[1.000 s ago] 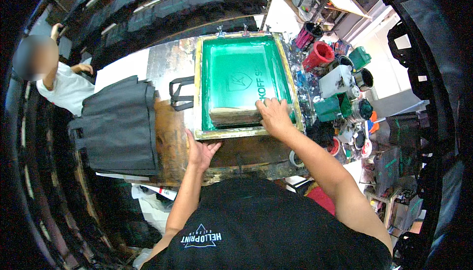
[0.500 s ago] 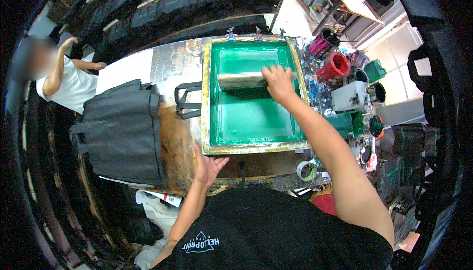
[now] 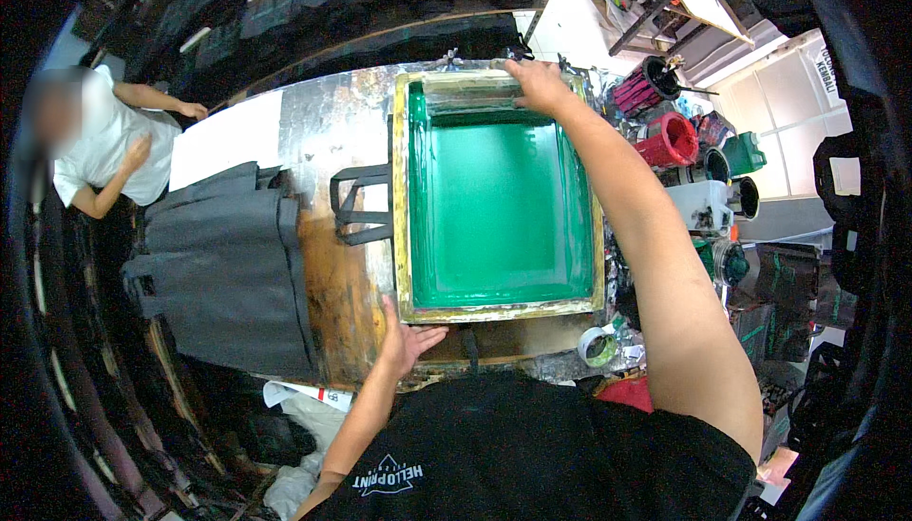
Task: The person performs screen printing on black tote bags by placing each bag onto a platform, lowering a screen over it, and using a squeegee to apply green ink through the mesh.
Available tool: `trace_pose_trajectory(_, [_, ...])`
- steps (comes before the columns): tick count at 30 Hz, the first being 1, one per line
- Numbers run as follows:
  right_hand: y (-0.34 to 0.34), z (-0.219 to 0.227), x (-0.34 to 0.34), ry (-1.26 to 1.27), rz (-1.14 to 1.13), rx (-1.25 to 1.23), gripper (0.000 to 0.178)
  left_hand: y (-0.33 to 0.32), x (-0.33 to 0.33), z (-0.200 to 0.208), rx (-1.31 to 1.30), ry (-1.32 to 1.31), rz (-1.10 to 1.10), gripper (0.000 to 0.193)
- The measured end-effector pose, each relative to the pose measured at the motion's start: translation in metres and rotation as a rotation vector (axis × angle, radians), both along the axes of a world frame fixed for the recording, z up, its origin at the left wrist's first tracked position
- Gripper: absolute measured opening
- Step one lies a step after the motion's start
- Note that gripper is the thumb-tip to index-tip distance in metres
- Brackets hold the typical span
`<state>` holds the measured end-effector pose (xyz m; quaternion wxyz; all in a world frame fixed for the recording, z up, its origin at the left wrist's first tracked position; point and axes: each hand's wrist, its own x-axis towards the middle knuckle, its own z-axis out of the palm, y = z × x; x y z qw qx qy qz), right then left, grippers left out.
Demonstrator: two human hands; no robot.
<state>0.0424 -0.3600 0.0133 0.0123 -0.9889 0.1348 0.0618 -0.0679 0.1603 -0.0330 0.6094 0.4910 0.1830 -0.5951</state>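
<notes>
A screen-printing frame with pale, ink-stained edges lies on the table, its mesh coated with wet green ink. At the frame's far end my right hand is closed on the right part of a squeegee, which lies crosswise along the far inner edge. My left hand is at the near left corner, fingers stretched out along the near edge and holding nothing. Dark bag handles stick out from under the frame's left side.
Left on the table lies a stack of black fabric bags. Ink containers, including a red bucket and a white jug, crowd the right side. A tape roll sits near right. A co-worker stands far left.
My right hand has pushed the squeegee away from me, from the screen's upper middle to its far edge. My left hand stays at the near left corner. The co-worker's raised arm has come down.
</notes>
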Motion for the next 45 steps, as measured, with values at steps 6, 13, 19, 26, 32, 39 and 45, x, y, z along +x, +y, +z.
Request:
trace_pose_trajectory(6, [0.007,-0.009,-0.024,-0.272,-0.055,-0.156,0.064,-0.011,0.066,0.031,0.165,-0.168,-1.053,0.098])
trace_pose_trajectory(13, [0.033,-0.062,-0.024,-0.443,-0.121,-0.283,0.049,-0.164,0.169,0.059,0.087,-1.767,-0.646,0.057])
trace_pose_trajectory(19, [-0.013,-0.011,-0.024,-0.114,0.023,-0.063,0.045,-0.312,0.248,0.055,0.339,-2.519,-0.709,0.077])
trace_pose_trajectory(26, [-0.014,-0.033,-0.035,-0.208,-0.103,-0.064,0.036,-0.336,0.262,0.014,0.331,-2.334,-0.836,0.076])
trace_pose_trajectory(32, [0.008,-0.037,-0.056,-0.235,-0.074,-0.088,0.030,-0.313,0.240,0.009,0.326,-2.469,-0.783,0.066])
trace_pose_trajectory(39, [0.054,-0.035,-0.105,-0.207,-0.042,-0.059,0.030,-0.265,0.189,0.004,0.340,-2.424,-0.787,0.064])
trace_pose_trajectory(45, [0.107,-0.038,-0.162,-0.230,-0.060,-0.003,0.031,-0.211,0.136,0.005,0.272,-2.439,-0.728,0.060])
